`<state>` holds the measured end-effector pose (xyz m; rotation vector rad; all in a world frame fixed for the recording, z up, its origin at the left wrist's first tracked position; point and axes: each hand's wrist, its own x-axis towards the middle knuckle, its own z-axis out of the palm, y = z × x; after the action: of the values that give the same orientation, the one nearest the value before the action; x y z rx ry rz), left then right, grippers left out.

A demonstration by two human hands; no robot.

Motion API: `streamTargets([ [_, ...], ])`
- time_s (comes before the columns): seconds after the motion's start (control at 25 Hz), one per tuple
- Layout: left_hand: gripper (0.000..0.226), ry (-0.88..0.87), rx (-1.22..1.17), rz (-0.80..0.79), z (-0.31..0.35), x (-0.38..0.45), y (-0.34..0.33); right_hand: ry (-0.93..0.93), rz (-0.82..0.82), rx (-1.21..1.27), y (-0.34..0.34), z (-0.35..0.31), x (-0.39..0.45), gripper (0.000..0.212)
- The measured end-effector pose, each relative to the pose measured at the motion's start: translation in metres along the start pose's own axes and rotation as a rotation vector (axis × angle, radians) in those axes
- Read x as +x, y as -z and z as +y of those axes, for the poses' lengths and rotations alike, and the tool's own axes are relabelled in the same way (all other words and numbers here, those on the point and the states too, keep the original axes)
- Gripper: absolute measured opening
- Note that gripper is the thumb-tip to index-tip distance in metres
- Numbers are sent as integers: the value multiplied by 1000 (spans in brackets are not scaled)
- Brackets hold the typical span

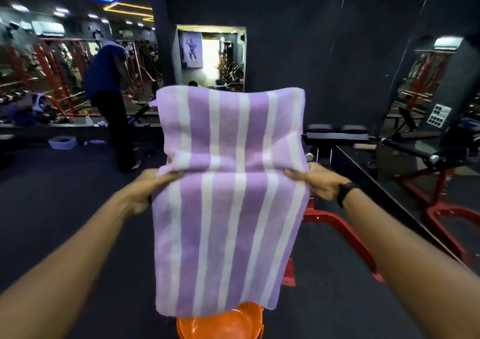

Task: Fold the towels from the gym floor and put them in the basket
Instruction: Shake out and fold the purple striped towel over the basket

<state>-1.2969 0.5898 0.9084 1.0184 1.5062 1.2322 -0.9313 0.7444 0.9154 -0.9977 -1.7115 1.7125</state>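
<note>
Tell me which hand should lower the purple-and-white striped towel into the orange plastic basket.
Neither alone: left hand and right hand pinch opposite edges of the purple-and-white striped towel, hanging centred above the orange plastic basket.

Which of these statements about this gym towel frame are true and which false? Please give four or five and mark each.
1. Both hands hold the striped towel at its sides. True: the left hand and the right hand each grip an edge.
2. The towel is plain white. False: it is purple with white stripes.
3. An orange basket sits below the towel's lower edge. True.
4. The towel already lies inside the basket. False: it is held up in the air above it.
5. The right wrist is bare. False: it wears a dark wristband.
</note>
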Motion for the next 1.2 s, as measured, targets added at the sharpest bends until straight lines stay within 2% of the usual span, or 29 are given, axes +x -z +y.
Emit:
streamTargets([
  [0.08,68,47,-160,7,6,1,0,-48,-41,46,2,-13,-1,73],
  [0.12,56,76,-124,8,6,1,-4,-77,-46,-9,-1,-16,-1,72],
  [0.16,44,86,-69,51,3,2,-6,-78,-24,-47,-4,-15,0,77],
  [0.24,30,68,-133,164,-2,4,-8,-20,88,65,-7,-10,5,87],
  [0.28,37,69,-183,170,-1,2,-9,15,136,113,-9,-7,7,90],
  [0.36,74,29,-127,186,-1,3,-5,67,167,35,-13,-5,7,93],
  [0.44,91,-52,-49,303,2,3,-1,119,187,26,-14,-4,5,88],
  [0.48,99,-89,-35,269,2,4,1,126,192,37,-13,-3,5,84],
  [0.56,115,-104,113,90,0,1,0,112,168,-7,-13,-3,2,83],
  [0.6,115,-112,180,60,-3,1,0,114,178,-23,-13,-3,1,87],
  [0.68,92,-173,146,113,-2,2,2,158,224,-19,-10,-2,1,88],
  [0.76,61,-227,67,134,2,-1,-1,197,251,-44,-9,-5,0,74],
  [0.8,54,-228,43,120,4,-1,-1,212,251,-61,-9,-6,-1,68],
  [0.88,58,-194,74,34,8,-2,-1,223,219,-83,-9,-10,-4,65],
  [0.92,64,-179,179,-17,10,-3,-2,229,200,-125,-7,-10,-4,66],
  [1.0,69,-182,560,-59,9,-1,0,250,197,-283,-4,-9,-5,67],
  [1.08,56,-202,845,-45,9,3,2,278,218,-441,-2,-10,-6,60],
  [1.2,24,-149,950,-19,11,9,5,311,230,-603,6,-7,-9,30],
])
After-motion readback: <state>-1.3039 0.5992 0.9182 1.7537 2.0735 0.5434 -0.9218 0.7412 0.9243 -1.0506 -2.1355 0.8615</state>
